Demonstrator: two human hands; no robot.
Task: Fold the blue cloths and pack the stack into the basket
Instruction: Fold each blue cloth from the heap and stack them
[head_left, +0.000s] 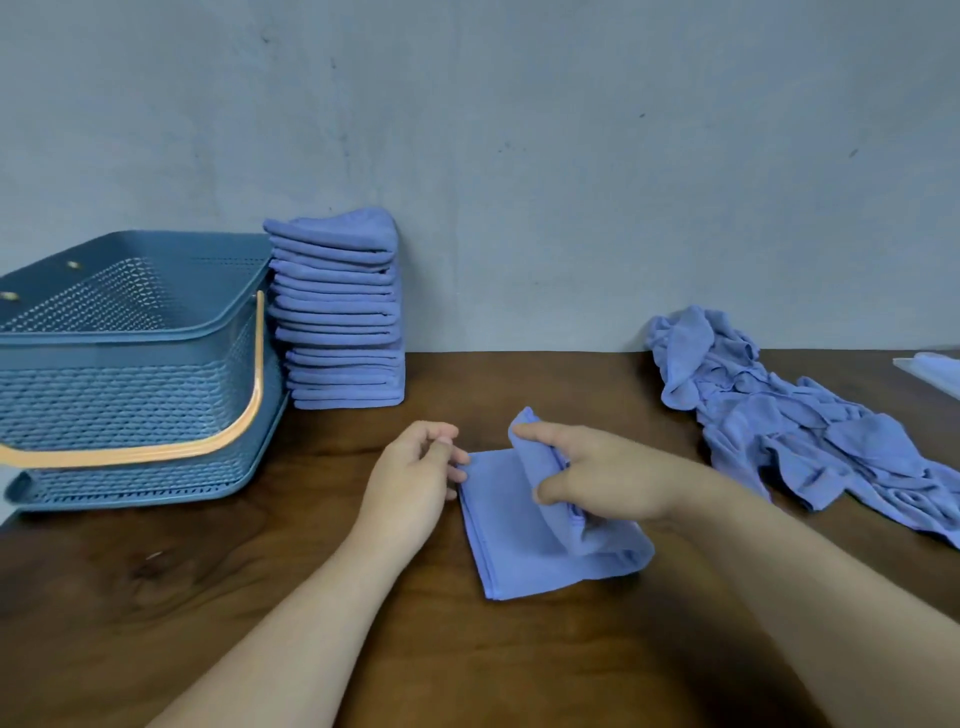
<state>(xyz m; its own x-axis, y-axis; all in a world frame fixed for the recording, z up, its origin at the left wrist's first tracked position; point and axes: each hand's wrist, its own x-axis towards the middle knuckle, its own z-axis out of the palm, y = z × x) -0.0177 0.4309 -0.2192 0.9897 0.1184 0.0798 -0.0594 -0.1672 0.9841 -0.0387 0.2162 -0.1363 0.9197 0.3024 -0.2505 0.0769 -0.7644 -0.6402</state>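
1. Half-folded blue cloth (519, 545) lies on the wooden table (156, 597), near centre, between the 2 hands.
2. Right hand (608, 478) grips the cloth's right flap. Thumb and fingers are curled round it, and the flap is lifted clear of the layer beneath.
3. Left hand (410, 478): fingers curled, tips at the cloth's far-left corner. Cannot tell whether it pinches or only touches.
4. Stack of folded cloths (340, 312) stands against the wall, just beside the basket (130, 364).
5. Basket sits far left, orange handle (156, 452) lowered.
6. Heap of unfolded cloths (805, 431) lies right, apart from the cloth.
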